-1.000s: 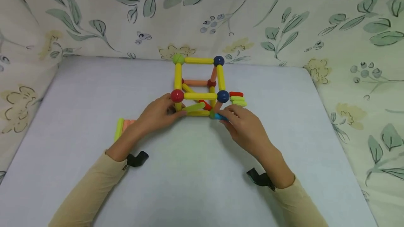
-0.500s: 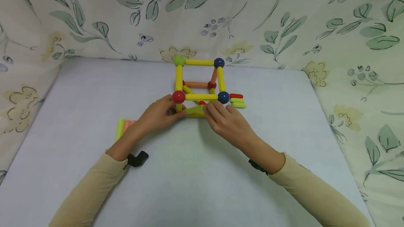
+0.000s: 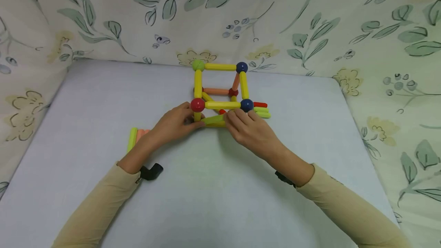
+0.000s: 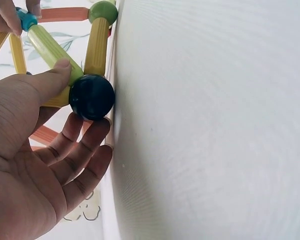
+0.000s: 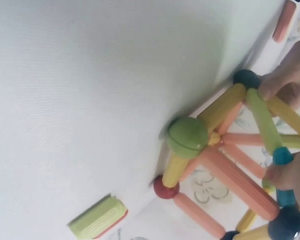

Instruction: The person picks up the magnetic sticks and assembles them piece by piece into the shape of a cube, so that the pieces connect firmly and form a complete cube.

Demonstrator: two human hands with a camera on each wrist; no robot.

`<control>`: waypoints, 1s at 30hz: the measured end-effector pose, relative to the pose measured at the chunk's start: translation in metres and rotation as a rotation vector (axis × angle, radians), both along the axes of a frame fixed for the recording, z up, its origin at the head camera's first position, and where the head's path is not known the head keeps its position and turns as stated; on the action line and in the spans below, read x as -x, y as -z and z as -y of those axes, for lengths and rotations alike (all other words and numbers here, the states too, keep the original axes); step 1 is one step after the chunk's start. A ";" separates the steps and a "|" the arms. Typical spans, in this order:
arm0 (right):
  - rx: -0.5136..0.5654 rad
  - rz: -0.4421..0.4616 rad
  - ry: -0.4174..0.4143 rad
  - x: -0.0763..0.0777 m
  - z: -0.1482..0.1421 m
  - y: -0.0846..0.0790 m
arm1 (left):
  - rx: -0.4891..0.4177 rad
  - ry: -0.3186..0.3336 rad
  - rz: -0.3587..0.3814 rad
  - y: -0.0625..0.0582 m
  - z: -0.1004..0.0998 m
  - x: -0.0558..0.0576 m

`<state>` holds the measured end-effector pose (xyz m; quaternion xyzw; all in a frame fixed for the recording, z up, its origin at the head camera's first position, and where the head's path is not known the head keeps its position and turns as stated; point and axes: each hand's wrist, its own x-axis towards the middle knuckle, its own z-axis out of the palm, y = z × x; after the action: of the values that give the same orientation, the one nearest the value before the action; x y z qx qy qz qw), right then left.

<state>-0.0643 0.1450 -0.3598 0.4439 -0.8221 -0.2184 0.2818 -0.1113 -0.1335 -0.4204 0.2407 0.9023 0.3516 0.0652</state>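
Observation:
A box-shaped frame of magnetic sticks and balls, with a red ball (image 3: 198, 105) at its upper front left, stands on the table. My left hand (image 3: 172, 125) grips its lower front left corner. There the thumb lies along a light green stick (image 4: 52, 47) and the fingertips touch a dark blue ball (image 4: 92, 97). That stick slants up across the front. At its raised end my right hand (image 3: 253, 131) pinches a blue stick (image 5: 282, 155), hidden in the head view. The blue stick's other end is close to another dark blue ball (image 5: 285, 223); contact is unclear.
Right of the frame lie a red stick (image 3: 260, 105) and light green sticks (image 3: 263, 115). On the left, a light green stick (image 3: 132, 139) lies beside several orange sticks (image 3: 139, 135), partly behind the left forearm. Floral cloth (image 3: 138, 18) hangs behind the white table (image 3: 206, 194).
My right hand has carried the blue stick leftward from the lower front right corner to the light green stick's raised end. The left hand has stayed at its corner.

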 end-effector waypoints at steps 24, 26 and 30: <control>0.067 -0.016 -0.014 0.003 -0.008 0.007 | 0.020 0.004 0.012 -0.004 0.001 0.002; 0.079 -0.020 -0.030 0.004 -0.007 0.006 | 0.018 0.004 0.014 -0.003 0.002 0.002; 0.156 -0.010 -0.087 0.002 -0.007 0.007 | 0.011 0.002 0.021 -0.003 0.004 0.001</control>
<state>-0.0663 0.1522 -0.3665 0.4546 -0.8152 -0.1438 0.3288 -0.1121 -0.1373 -0.4177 0.2376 0.9033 0.3490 0.0765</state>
